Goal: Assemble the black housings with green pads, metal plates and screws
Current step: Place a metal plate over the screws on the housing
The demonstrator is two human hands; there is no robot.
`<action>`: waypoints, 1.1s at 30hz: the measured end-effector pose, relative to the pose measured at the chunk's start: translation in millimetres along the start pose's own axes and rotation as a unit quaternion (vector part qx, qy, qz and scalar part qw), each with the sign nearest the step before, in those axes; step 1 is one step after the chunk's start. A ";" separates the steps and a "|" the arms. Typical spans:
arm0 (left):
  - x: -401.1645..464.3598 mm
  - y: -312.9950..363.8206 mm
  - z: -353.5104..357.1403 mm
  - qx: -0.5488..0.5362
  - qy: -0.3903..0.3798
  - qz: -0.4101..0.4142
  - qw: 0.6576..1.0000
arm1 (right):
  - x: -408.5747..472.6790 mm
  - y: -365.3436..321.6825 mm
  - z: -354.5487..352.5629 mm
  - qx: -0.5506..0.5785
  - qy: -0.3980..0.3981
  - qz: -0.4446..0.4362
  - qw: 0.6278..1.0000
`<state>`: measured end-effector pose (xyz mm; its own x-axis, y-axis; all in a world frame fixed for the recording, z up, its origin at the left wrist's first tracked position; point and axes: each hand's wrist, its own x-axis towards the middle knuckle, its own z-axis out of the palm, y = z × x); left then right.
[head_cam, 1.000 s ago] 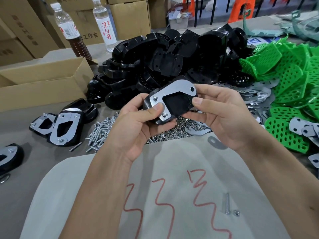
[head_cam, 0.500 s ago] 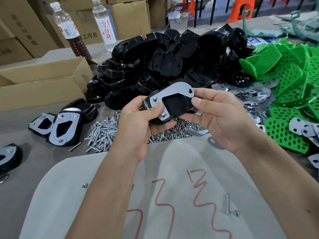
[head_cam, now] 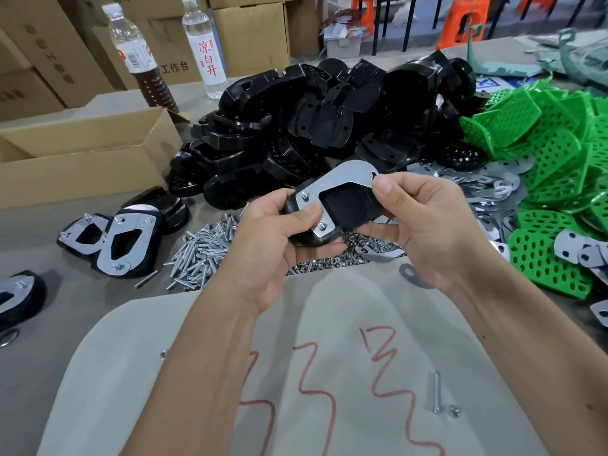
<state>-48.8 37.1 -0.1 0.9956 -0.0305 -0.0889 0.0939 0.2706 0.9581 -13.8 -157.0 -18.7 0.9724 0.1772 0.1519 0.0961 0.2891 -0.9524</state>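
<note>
Water bottle (head_cam: 204, 51) reads 凉白开; carton (head_cam: 174, 44) 工作台.

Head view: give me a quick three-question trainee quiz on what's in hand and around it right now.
1. True or false: both hands hold one housing with a metal plate on it.
2. Which pile lies farthest right: A) screws, B) green pads, C) black housings?
3. Fill in: the loose screw near the bottom lies on the grey ____.

Key: 1 true; 2 B; 3 mat. The left hand and right hand both grip the housing.
</note>
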 end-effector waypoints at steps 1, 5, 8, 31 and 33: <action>-0.3 0.4 -1.0 0.002 -0.008 -0.002 1.000 | 0.1 0.3 -0.5 0.000 -0.006 -0.005 1.000; 0.0 -0.6 0.7 -0.024 -0.014 -0.007 1.000 | 0.7 1.8 -1.9 0.007 -0.013 -0.018 1.000; 0.8 -1.8 2.1 -0.039 -0.002 -0.005 0.999 | -0.2 4.3 1.1 0.013 -0.014 -0.027 0.999; 5.8 -10.8 -4.7 0.077 0.011 0.120 0.990 | -2.2 -3.0 -1.6 -0.088 -0.058 -0.031 0.994; 6.7 -11.4 -4.3 0.074 0.015 0.113 0.991 | -3.0 -1.7 -0.6 -0.107 -0.058 -0.044 0.992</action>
<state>-43.2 38.0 -12.8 0.9910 0.0436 0.1268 -0.1312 0.1225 0.9838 -16.7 -158.6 -17.6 0.9288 0.2701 0.2536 0.2334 0.1048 -0.9667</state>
